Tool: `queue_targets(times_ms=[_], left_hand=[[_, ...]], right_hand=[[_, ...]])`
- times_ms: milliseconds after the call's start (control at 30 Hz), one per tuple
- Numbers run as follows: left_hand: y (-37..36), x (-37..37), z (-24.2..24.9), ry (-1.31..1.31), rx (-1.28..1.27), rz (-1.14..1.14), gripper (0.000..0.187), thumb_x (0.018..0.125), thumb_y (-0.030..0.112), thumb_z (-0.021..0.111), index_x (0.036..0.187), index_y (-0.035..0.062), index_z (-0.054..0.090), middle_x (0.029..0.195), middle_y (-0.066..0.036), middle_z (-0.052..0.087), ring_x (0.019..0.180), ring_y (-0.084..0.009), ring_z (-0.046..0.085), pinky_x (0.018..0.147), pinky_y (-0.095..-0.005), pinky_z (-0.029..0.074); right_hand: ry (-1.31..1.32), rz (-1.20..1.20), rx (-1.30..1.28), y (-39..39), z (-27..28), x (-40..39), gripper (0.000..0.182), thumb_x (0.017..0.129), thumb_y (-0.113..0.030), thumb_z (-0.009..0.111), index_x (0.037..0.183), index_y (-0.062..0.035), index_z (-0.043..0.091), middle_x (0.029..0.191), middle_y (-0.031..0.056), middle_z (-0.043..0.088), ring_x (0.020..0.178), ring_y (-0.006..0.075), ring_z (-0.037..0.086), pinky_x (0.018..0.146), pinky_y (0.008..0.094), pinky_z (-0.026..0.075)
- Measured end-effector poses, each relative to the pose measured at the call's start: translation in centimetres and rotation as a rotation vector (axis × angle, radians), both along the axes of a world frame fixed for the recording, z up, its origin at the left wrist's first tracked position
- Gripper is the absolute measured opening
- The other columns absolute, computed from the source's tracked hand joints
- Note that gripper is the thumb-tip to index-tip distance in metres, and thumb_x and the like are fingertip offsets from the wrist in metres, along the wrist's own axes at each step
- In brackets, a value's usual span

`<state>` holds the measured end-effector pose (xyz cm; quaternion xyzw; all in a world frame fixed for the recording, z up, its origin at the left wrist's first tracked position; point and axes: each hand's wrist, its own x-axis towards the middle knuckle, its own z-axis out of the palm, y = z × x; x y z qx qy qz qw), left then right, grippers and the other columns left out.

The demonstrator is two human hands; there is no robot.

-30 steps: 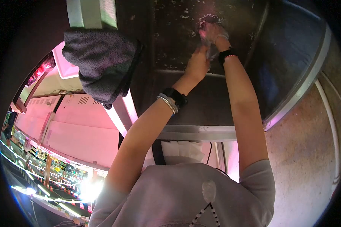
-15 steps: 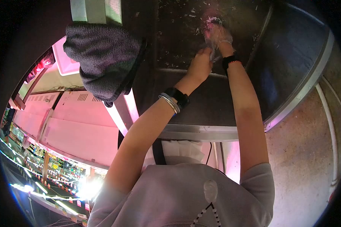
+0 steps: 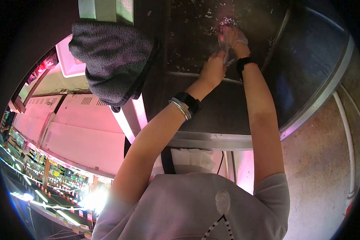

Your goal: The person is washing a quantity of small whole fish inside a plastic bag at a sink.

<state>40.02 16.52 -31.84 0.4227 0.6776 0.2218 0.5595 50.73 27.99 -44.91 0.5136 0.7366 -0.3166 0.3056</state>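
A clear plastic bag or glove [image 3: 228,48] stretches between my two hands over a dark tray [image 3: 184,40] strewn with white shreds. My left hand [image 3: 214,69] is closed on the lower edge of this plastic. Just to the right and farther up, my right hand [image 3: 234,40] has the plastic over it; its fingertips reach a small pile of white bits [image 3: 228,21]. Whether those fingers hold anything is blurred under the plastic and pinkish light.
A dark grey towel [image 3: 112,60] hangs over a post on the left. Behind it lies a pink-lit white tray [image 3: 70,60]. The counter's metal rim [image 3: 212,140] runs in front of my body and curves up at the right. A pipe [image 3: 348,136] stands along the right wall.
The view has shifted slightly, so the towel and tray sit a little farther right. Both hands keep nearly the same pose on the plastic.
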Motion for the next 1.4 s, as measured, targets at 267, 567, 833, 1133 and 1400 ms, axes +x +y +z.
queue_targets(times_ms=[267,567,833,1133,1400], left_hand=[[0.4,-0.1,0.7,0.009,-0.047,-0.014,0.035,0.075,-0.002,0.057,0.108,-0.0029,0.046,0.102,-0.026,0.053,0.097,-0.0424,0.051,0.081,-0.0445,0.044],[0.2,0.0,0.3,0.01,-0.056,-0.023,0.034,0.075,-0.002,0.056,0.108,-0.0036,0.047,0.103,-0.026,0.053,0.097,-0.0425,0.051,0.081,-0.0441,0.044],[0.0,0.2,0.0,0.011,-0.023,-0.015,0.035,0.074,-0.002,0.058,0.107,-0.0036,0.047,0.102,-0.025,0.053,0.096,-0.0422,0.052,0.08,-0.0438,0.044],[-0.2,0.5,-0.4,0.029,-0.015,-0.02,0.034,0.074,-0.003,0.057,0.106,-0.0031,0.048,0.101,-0.024,0.054,0.096,-0.041,0.052,0.081,-0.0437,0.044],[-0.1,0.3,-0.1,-0.005,-0.019,-0.014,0.034,0.075,-0.004,0.056,0.108,-0.0022,0.047,0.104,-0.023,0.052,0.096,-0.0411,0.052,0.081,-0.0432,0.045]], right_hand=[[0.185,0.075,0.154,-0.9,-4.5,1.9,0.038,0.081,-0.04,0.052,0.098,-0.0058,0.057,0.096,0.0205,0.058,0.091,0.0374,0.055,0.08,0.0433,0.046],[0.15,-0.008,0.07,-0.2,-1.2,0.6,0.043,0.08,-0.044,0.053,0.097,-0.0051,0.057,0.098,0.0209,0.058,0.091,0.0384,0.055,0.08,0.0447,0.045],[0.176,0.05,0.035,-0.3,-3.1,1.4,0.052,0.08,-0.047,0.052,0.104,-0.0008,0.052,0.104,0.0243,0.055,0.097,0.039,0.053,0.081,0.0444,0.044],[0.296,0.165,0.408,-1.7,-6.4,3.0,0.047,0.082,-0.041,0.052,0.109,-0.0028,0.05,0.103,0.0203,0.058,0.095,0.0382,0.054,0.083,0.0426,0.045],[0.156,-0.215,-0.008,0.1,2.0,0.6,0.038,0.088,-0.033,0.039,0.117,-0.0104,0.05,0.118,0.0174,0.051,0.106,0.038,0.049,0.09,0.0427,0.042]])
